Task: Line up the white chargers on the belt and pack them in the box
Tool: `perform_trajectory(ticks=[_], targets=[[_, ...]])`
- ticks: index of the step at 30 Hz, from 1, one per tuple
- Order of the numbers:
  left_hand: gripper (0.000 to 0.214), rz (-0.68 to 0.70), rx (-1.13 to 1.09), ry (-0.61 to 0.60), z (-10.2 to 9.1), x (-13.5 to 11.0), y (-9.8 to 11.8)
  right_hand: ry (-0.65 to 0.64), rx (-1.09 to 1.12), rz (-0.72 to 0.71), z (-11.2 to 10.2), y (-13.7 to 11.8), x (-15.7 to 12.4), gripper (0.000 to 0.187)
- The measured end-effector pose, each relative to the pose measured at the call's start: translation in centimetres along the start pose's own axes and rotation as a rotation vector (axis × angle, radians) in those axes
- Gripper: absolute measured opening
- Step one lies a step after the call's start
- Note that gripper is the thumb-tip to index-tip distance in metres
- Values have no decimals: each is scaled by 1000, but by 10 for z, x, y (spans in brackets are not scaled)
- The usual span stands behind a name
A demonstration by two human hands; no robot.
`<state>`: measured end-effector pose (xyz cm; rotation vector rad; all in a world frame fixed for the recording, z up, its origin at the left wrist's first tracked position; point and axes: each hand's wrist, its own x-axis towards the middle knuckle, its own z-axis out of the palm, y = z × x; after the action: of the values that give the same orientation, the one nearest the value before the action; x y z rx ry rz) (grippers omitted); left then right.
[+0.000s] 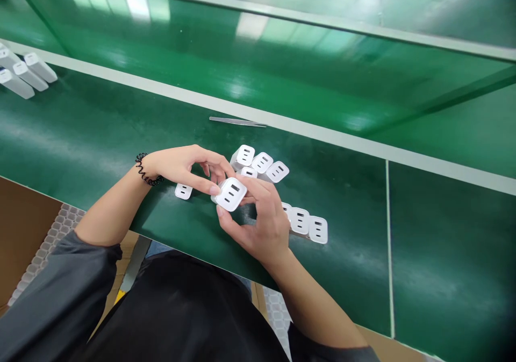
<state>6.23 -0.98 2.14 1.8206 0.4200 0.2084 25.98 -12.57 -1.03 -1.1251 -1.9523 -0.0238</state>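
Between the tabletop's point(346, 265) long edges, the left hand point(185, 163) and right hand point(264, 222) pinch one white charger point(231, 194); whether the other chargers point(299, 220) are finished, I can't tell.

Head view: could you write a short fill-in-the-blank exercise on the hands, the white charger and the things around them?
1. The left hand and right hand hold a white charger whose face shows ____ slots.
2. A black coiled band circles the ____ wrist.
3. The color of the tabletop is ____.
4. From the person's body, the tweezers lie ____ away than the hands.

Missing words: three; left; green; farther.
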Motion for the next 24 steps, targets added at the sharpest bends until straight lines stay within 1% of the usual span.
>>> perform_trajectory(ticks=[2, 5, 9, 16, 20, 22, 24], targets=[[39, -11, 6, -1, 0, 0, -1, -22, 15, 5, -1, -1, 1, 65], [42, -28, 23, -9, -1, 0, -3, -54, 30, 23, -3, -2, 2, 63], [43, -40, 39, -19, -1, 0, -4, -51, 54, 18, -4, -2, 2, 57], [43, -40, 15, -39, -1, 0, -4, -78, 111, 31, -3, -1, 0, 63], [44, -62, 40, -52, -3, -2, -4, -90, 131, 39, -3, -1, 1, 59], [43, -80, 98, -38, -6, -4, -4, -125, 146, 55, -2, -1, 0, 56], [42, -116, 155, -31, -11, -7, -4, -192, 151, 75, 1, 0, -2, 52]])
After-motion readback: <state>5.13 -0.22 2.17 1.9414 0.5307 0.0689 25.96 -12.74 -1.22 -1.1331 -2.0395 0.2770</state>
